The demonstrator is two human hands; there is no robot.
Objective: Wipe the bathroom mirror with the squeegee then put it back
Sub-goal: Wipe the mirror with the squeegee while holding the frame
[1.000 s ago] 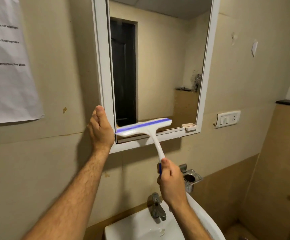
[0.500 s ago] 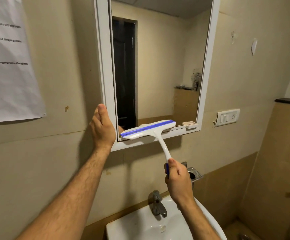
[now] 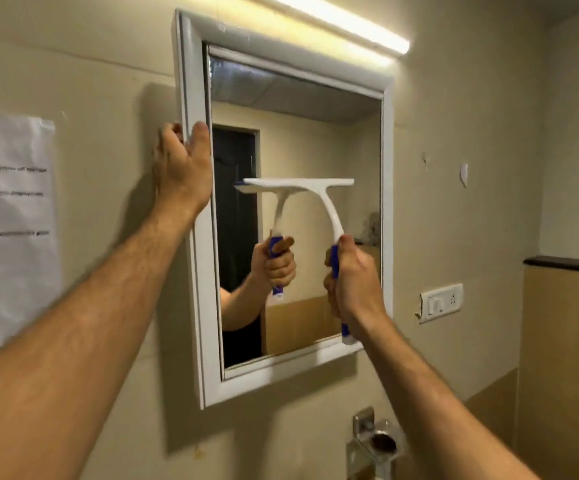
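A paper sheet (image 3: pixel 11 230) hangs at nine o'clock. The left hand (image 3: pixel 182 168) grips the white frame of the mirror (image 3: pixel 196 258). The right hand (image 3: pixel 354 282) wraps tight around the squeegee (image 3: pixel 302 186) handle at four o'clock, blade on the glass, mid-mirror.

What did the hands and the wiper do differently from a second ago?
The squeegee moved up from the mirror's bottom edge to about mid-glass, its blade now level instead of tilted. The left hand slid up the white frame from the lower corner. The camera also tipped upward, bringing the light bar into view. The same: the right hand still grips the handle and the left still holds the frame.
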